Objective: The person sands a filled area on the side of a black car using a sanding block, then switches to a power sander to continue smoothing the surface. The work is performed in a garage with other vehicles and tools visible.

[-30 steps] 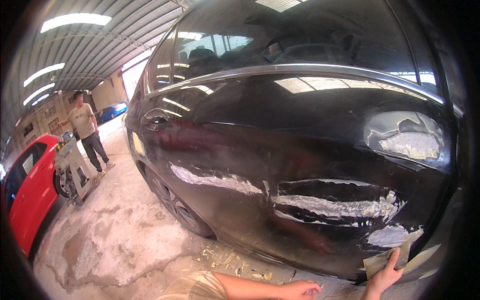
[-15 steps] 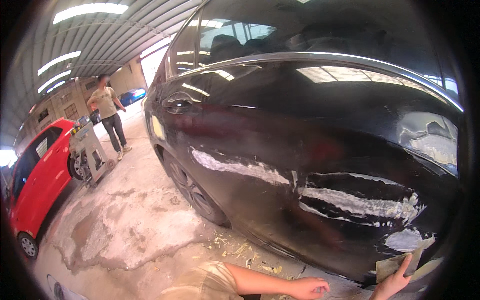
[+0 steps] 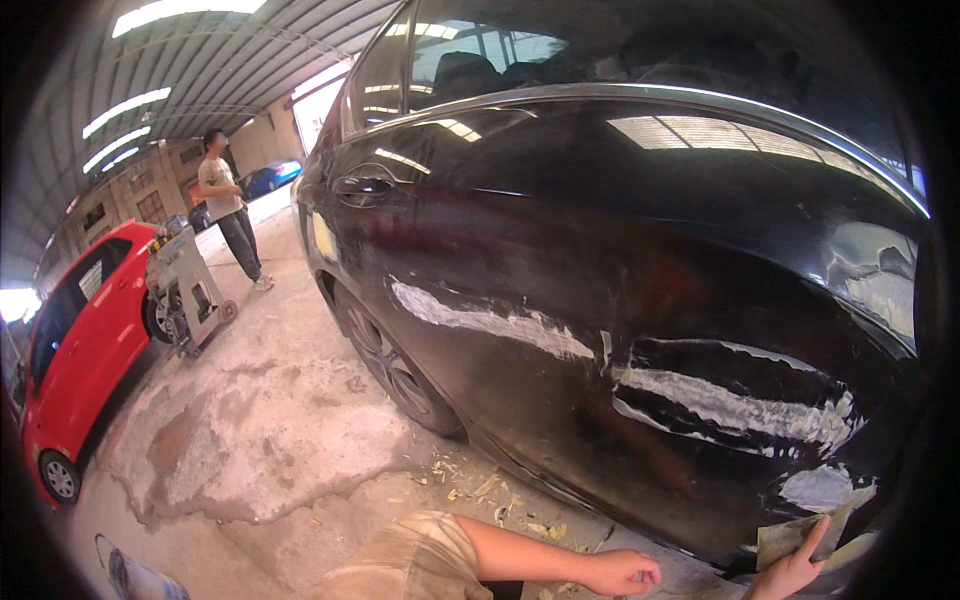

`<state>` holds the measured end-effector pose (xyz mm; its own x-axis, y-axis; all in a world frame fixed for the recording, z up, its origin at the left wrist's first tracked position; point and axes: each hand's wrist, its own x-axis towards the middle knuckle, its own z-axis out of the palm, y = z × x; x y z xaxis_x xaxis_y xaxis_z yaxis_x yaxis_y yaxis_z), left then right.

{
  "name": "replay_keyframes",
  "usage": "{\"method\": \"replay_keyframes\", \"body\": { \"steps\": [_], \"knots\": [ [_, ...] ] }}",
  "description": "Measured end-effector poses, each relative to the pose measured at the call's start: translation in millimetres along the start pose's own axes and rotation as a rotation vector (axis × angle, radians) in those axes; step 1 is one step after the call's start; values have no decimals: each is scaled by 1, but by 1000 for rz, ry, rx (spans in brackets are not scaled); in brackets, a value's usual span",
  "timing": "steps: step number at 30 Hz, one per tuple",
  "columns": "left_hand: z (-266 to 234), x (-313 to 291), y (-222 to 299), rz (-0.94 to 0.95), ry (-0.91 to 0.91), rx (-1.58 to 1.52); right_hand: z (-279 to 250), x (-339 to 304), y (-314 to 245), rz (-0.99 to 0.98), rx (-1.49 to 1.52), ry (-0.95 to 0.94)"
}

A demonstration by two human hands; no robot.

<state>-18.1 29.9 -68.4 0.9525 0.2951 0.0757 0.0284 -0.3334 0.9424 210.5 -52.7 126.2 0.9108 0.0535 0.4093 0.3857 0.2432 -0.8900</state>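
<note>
Right grip: closed on a thin olive-grey sheet, with one digit laid straight up along its face.
Sheet position: near the lower edge of the black car, toward the right end of the visible side; just below the lowest pale patch and partly overlapping it in view; cannot tell whether touching the panel.
Left grip: near the car's lower edge, with fingers loosely curled and palm hidden; cannot tell whether fully closed or holding anything.
Left forearm: bare, emerging from a beige sleeve.
Pale band: rough-edged, above the lowest patch.
Pale streak: left of the band, slanting down toward it.
Grey patch: at the panel's upper right, with jagged outlines inside.
Wheel: dark, spoked, under the car's left end.
Scraps: yellowish, scattered over the floor along the car's lower edge.
Red car: at the floor's left edge.
Grey wheeled unit: upright, beside the red car.
Co-worker: standing beyond the unit, in light top and dark trousers.
Blue car: farther back, past the co-worker.
Roof: ribbed, with bright strips.
</note>
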Motion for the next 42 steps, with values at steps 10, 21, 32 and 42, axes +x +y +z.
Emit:
{"method": "replay_keyframes", "body": {
  "steps": [10, 21, 32, 42],
  "knots": [
    [-1, 2, 1, -14, 39, -34, -2, 3, 6, -10, -30, 5],
    [-9, 4, 18, 4, 95, 49, -3, 4, 12, -38, -16, -15],
    [11, 18, -3, 72, 65, 77, -3, 4, 10, 0, -74, 40],
    [15, 19, -4, 33, 63, 82, -3, 4, 5, -44, -59, 14]
  ]
}}
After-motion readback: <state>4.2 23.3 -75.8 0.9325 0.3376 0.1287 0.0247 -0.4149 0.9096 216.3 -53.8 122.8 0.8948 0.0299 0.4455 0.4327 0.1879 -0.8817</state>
